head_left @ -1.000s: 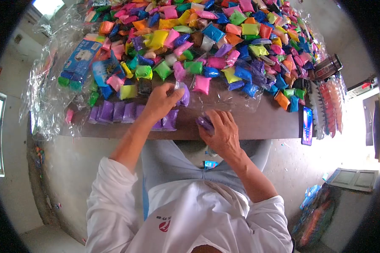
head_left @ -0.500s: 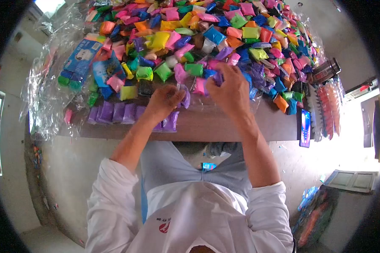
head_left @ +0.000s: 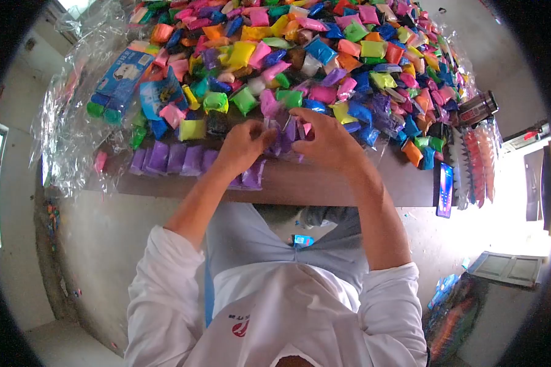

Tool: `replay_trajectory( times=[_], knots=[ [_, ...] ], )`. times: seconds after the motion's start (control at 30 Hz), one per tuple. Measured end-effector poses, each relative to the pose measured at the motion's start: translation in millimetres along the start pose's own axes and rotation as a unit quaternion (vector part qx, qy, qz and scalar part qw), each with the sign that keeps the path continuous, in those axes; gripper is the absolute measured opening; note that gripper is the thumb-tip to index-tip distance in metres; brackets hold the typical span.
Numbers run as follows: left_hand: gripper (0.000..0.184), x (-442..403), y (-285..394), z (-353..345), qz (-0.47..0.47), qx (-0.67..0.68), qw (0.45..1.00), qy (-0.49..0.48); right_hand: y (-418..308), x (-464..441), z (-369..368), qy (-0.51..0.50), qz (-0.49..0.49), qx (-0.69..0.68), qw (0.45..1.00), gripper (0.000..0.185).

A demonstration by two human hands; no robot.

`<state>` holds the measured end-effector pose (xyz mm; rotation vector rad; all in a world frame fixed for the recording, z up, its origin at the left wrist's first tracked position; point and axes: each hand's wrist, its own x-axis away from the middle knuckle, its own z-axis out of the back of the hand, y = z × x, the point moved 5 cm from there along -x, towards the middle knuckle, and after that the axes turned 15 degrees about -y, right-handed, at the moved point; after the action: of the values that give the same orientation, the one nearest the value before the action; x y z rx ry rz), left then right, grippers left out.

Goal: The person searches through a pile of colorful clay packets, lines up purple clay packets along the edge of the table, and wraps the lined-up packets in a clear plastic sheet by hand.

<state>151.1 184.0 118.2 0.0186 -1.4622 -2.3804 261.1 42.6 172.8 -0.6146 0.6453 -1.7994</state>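
My left hand (head_left: 246, 145) is closed, its thumb and fingers pinching a small purple packet (head_left: 274, 138) in clear wrap. Opposite it, my right hand (head_left: 329, 142) grips another purple packet (head_left: 290, 133) between thumb and forefinger. Both packets are close together, just above the front part of the brown table (head_left: 306, 183); whether they touch I cannot tell. Left of my hands, a row of several purple packets (head_left: 176, 160) lies along the front of the table, partly covered by my left forearm.
A big heap of colourful packets (head_left: 324, 52) spreads over the table behind my hands. Crumpled clear plastic (head_left: 73, 134) and a blue printed pack (head_left: 123, 76) lie at the left. On the right are a phone (head_left: 445, 189) at the edge and a dark cylindrical container (head_left: 477, 109).
My right hand has come down and left from the heap with a purple packet, towards my left hand. My left hand has shifted slightly right, still with its packet.
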Motion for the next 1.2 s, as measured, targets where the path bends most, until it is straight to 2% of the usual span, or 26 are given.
replay_trajectory(
  times=[0.13, 0.2, 0.33, 0.4, 0.5, 0.6, 0.67, 1.03, 1.13, 1.2],
  knots=[
    [0.044, 0, 3, 0, -0.009, -0.019, 1.000, 0.008, 7, -6, -1, -0.013, 0.036, 0.007, 0.999, 0.058],
    [0.043, 1, 0, 0, -0.014, -0.018, 1.000, 0.009, -1, -7, -3, -0.019, 0.099, 0.062, 0.993, 0.057],
    [0.039, 1, 0, 0, -0.029, -0.030, 0.999, 0.006, -3, -9, -10, -0.027, 0.115, 0.110, 0.987, 0.055],
    [0.039, 1, 1, 1, -0.025, -0.031, 0.999, 0.000, -7, -6, -12, 0.003, 0.147, 0.150, 0.978, 0.055],
    [0.040, 0, 1, 1, 0.001, -0.029, 0.999, -0.021, -5, -7, -12, -0.003, 0.134, 0.139, 0.981, 0.056],
    [0.048, 3, 8, 3, -0.030, -0.048, 0.998, -0.006, -8, -6, -10, -0.010, 0.125, 0.144, 0.982, 0.057],
    [0.050, 4, 8, 2, 0.014, -0.060, 0.997, -0.043, -5, -5, -10, -0.009, 0.128, 0.140, 0.982, 0.058],
    [0.048, 7, 26, -2, 0.014, -0.087, 0.995, -0.038, 5, -6, -13, -0.004, 0.130, 0.136, 0.982, 0.062],
    [0.047, 8, 29, -2, 0.008, -0.071, 0.997, -0.043, 6, -3, -9, 0.030, 0.176, 0.123, 0.976, 0.062],
    [0.046, 8, 28, -2, 0.013, -0.070, 0.997, -0.043, 3, -2, -2, -0.052, 0.104, 0.005, 0.993, 0.060]
  ],
)
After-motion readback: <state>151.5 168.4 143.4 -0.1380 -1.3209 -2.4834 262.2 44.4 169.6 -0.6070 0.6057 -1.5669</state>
